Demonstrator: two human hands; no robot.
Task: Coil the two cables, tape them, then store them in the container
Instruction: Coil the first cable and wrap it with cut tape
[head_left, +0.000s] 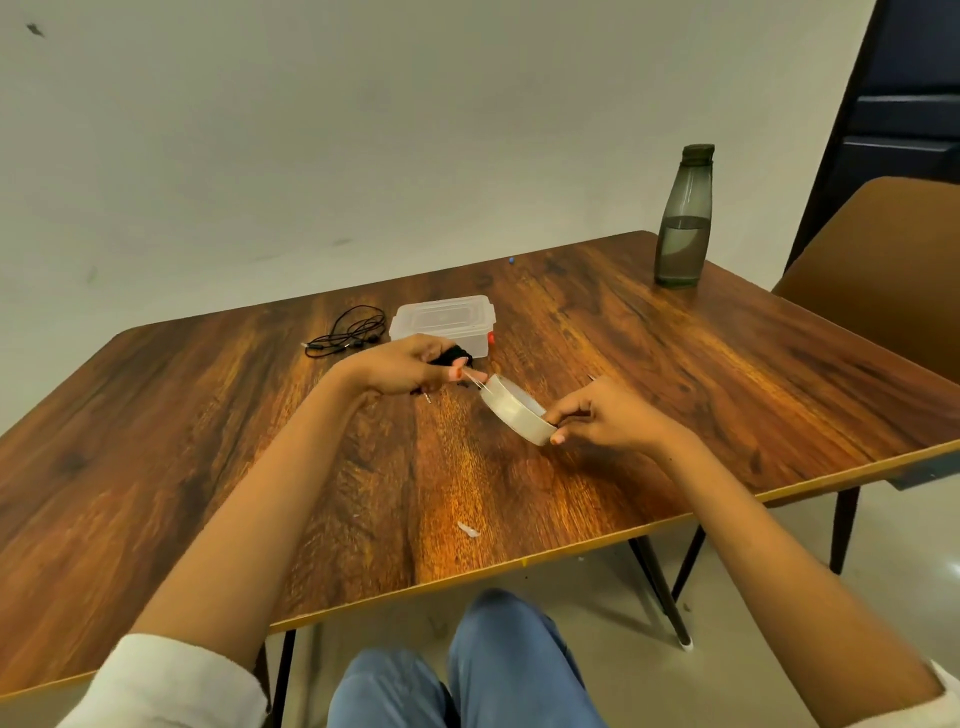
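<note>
over the brown wooden worktop (519, 493), mid-frame, my left hand (410, 369) grips the black coiled cable (454, 356) and pinches the tape's end; my right hand (602, 415), just right, grips the whitish tape roll (511, 410).

A wood-grain table (571, 322) on thin dark legs, pushed close to a pale wall. Toward the far left lies 1 loose black cable (358, 342) in a tangle; just beside it on the right stands a clear container (444, 318), lid on. A dark bottle (682, 234) – part full – stands upright at the far right corner. Near the front edge lies 1 small white scrap (467, 529).
</note>
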